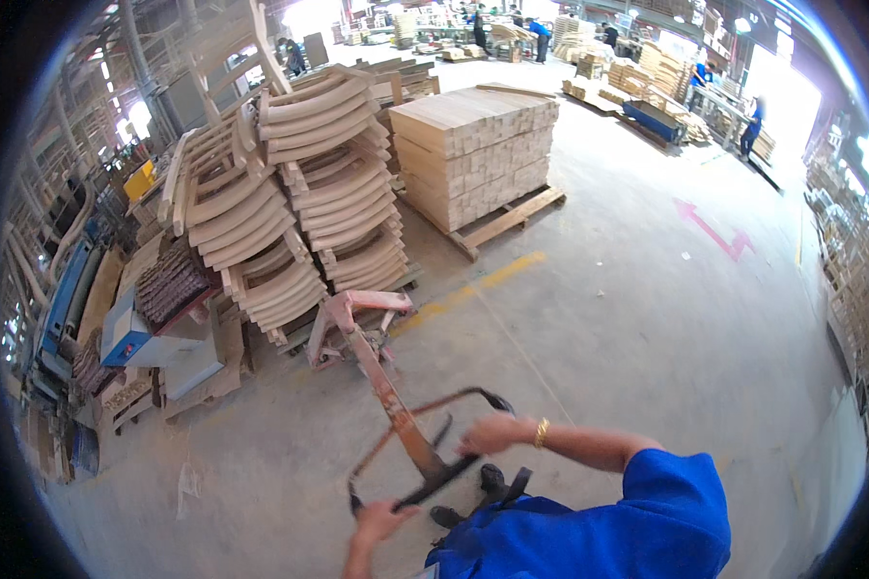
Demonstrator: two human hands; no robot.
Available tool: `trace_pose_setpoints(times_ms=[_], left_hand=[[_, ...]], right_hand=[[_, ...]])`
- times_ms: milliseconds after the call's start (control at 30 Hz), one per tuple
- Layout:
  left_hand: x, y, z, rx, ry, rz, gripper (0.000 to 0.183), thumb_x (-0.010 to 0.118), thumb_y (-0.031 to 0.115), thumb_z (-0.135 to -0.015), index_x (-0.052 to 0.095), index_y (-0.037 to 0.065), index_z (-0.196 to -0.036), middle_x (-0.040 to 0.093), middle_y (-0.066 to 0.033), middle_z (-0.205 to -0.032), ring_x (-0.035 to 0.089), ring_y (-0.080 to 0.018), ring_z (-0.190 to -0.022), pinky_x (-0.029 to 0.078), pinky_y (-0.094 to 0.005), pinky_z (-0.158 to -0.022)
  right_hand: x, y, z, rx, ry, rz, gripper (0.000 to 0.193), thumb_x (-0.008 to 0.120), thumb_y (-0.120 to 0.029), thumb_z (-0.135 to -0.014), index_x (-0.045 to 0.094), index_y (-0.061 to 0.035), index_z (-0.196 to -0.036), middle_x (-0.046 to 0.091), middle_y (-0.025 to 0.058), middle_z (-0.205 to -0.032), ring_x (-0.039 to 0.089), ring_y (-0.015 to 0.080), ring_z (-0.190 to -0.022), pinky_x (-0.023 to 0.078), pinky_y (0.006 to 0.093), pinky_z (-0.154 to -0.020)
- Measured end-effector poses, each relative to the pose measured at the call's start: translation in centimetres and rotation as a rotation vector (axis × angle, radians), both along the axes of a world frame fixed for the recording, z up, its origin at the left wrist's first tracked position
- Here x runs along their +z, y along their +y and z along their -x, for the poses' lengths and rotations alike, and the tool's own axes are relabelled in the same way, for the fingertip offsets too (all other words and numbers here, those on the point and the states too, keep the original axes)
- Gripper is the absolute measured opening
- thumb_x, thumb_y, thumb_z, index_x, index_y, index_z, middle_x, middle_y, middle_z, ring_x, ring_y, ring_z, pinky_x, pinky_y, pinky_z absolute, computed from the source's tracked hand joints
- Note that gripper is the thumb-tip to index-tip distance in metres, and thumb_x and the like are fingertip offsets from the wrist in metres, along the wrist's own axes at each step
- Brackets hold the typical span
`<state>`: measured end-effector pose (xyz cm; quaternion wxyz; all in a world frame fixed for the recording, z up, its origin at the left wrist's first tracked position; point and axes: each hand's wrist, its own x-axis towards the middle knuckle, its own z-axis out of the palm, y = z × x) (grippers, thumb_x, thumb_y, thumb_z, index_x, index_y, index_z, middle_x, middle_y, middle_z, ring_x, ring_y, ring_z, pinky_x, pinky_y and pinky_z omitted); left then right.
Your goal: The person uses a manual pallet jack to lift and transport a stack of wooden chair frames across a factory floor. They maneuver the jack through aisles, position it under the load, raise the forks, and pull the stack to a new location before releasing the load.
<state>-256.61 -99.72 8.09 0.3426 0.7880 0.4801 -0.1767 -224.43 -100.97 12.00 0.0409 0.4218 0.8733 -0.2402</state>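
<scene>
My left hand (380,522) is closed on the lower left end of a pallet jack handle's black grip bar (439,481). Near the grip's other end, my right hand (495,434) is wrapped round the same handle. The orange handle shaft (396,410) slants away from me to the worn reddish body of the pallet jack (343,323). Directly beyond it stand tall stacks of curved wooden chair frames (333,174) on a pallet. Whether the jack's forks are under that pallet is hidden.
Right of the frames, a block of stacked timber (483,145) sits on a wooden pallet (512,220). A white and blue machine (154,333) stands at left. Yellow line (473,289) and pink arrow (714,230) mark the concrete floor. People in blue work farther back.
</scene>
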Motion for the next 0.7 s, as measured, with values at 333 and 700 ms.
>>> trace_pose_setpoints(times_ms=[333,700], left_hand=[[18.4,16.7,-2.5,0.386,-0.386,-0.872,0.052,0.045,0.045,-0.084,0.057,-0.003,-0.069,0.054,-0.02,-0.06,0.054,-0.0297,-0.059,0.039,-0.0369,-0.056],[-6.3,-7.3,-2.3,0.013,0.042,-0.134,0.051,0.036,0.053,-0.082,0.062,0.013,-0.1,0.062,-0.0132,-0.093,0.057,-0.0324,-0.091,0.038,-0.0436,-0.083]], right_hand=[[17.2,16.1,1.1,-0.499,0.079,-0.685,0.029,0.046,-0.031,-0.08,0.059,-0.0058,-0.075,0.057,0.0098,-0.058,0.06,0.0248,-0.06,0.046,0.0381,-0.049],[-6.1,-8.5,0.5,-0.316,-0.129,0.016,0.043,0.034,-0.042,-0.087,0.061,-0.0113,-0.075,0.06,0.0119,-0.067,0.06,0.0272,-0.067,0.044,0.0375,-0.052]])
